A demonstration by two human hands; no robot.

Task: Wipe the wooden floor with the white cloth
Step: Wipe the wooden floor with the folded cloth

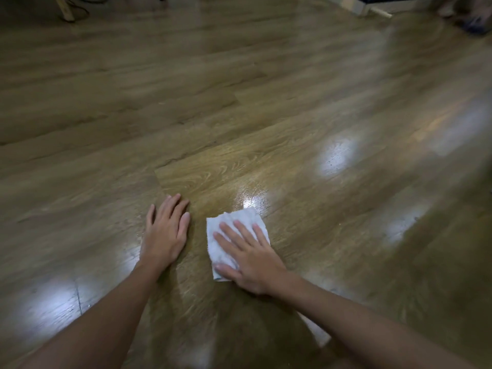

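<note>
A folded white cloth (226,233) lies flat on the glossy wooden floor (239,115), low in the middle of the view. My right hand (250,258) presses down on it with straight, spread fingers, covering its lower right part. My left hand (165,230) rests flat on the bare planks just to the left of the cloth, fingers straight, a small gap away from it. Both forearms reach in from the bottom edge.
Wet-looking shine and light reflections mark the floor around and to the right of the cloth. A wooden furniture leg (65,8) with a cable stands at the far left. A pale box-like edge (356,5) and someone's feet (471,17) are at the far right.
</note>
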